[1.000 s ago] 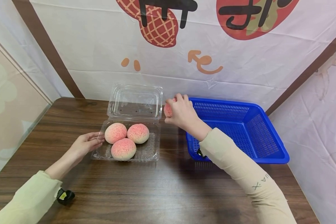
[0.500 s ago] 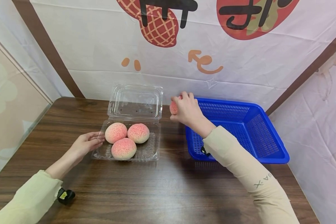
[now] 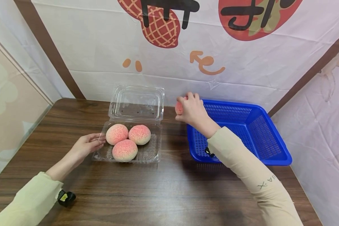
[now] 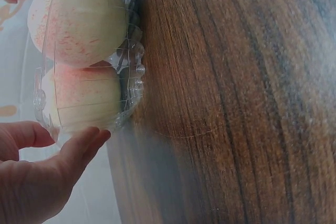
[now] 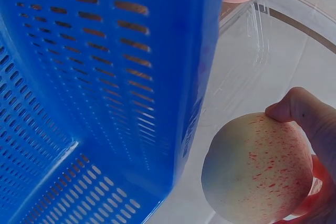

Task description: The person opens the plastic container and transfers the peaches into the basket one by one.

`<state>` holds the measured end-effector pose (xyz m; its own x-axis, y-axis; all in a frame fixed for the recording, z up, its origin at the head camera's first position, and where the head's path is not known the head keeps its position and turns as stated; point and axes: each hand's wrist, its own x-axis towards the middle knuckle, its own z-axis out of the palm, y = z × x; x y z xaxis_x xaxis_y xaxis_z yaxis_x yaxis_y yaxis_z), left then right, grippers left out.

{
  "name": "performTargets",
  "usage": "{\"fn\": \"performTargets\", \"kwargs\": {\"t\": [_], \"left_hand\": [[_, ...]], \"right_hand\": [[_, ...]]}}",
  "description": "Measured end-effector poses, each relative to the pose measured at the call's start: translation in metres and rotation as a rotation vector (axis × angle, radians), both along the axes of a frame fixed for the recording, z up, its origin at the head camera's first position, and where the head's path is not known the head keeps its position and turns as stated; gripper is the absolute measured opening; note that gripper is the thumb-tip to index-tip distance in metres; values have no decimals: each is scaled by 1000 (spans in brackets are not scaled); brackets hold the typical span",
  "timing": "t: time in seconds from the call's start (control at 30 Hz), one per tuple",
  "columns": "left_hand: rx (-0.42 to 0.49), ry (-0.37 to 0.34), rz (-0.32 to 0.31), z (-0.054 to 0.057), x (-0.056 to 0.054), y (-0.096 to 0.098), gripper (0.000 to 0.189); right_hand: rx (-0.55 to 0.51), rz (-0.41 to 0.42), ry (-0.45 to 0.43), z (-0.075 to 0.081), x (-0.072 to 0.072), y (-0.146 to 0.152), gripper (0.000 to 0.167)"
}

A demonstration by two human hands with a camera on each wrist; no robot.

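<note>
My right hand [image 3: 194, 110] grips a pink-and-cream peach [image 3: 180, 107] in the air at the near left corner of a blue plastic basket [image 3: 266, 138]. The right wrist view has the thumb and fingers round one side of this peach [image 5: 252, 171], beside the basket wall. Three more peaches, one of them the front peach [image 3: 125, 150], lie together in a clear plastic clamshell box [image 3: 151, 153] whose lid [image 3: 137, 103] stands raised at the back. At the box's left side, the extended fingers of my left hand [image 3: 88, 144] touch its wall; the left wrist view shows this hand [image 4: 47, 166] close up.
The basket and the box stand apart on a brown wood-grain table [image 3: 158, 191]. A white printed cloth [image 3: 101, 53] hangs behind the table, and another pale cloth [image 3: 313, 119] is along the right side. Black camera mounts are on both wrists.
My right hand has moved right and slightly up with the peach, from beside the lid toward the basket. The left hand, the box and its three peaches have stayed in place.
</note>
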<state>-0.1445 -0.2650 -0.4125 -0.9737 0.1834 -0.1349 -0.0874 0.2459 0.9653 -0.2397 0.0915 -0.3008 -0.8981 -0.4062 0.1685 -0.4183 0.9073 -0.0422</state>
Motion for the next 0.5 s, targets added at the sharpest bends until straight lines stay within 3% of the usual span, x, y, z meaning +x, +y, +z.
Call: {"fn": "performTargets", "kwargs": {"t": [0.5], "left_hand": [[-6,-19,-10,0,0,-1,44]], "right_hand": [[-15,-33,-13,-3,-5,12,59]]}}
